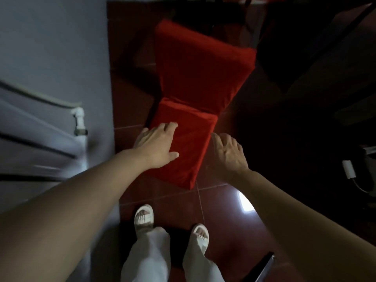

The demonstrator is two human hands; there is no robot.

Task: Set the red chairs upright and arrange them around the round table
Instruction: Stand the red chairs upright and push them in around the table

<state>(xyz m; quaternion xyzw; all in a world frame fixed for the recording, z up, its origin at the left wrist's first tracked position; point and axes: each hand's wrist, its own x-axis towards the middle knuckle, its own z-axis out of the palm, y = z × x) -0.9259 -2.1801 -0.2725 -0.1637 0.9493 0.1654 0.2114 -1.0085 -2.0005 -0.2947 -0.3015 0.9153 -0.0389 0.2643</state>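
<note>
Down on the floor [179,202] lies the red chair [195,82]; the left hand [157,144] rests on it, fingers spread, right hand [228,153] open beside it.

Dark red glossy floor tiles [179,202] carry a bright light reflection [245,202]. Left of the tiles stands a pale grey wall [61,41] with a white pipe [80,121].
</note>
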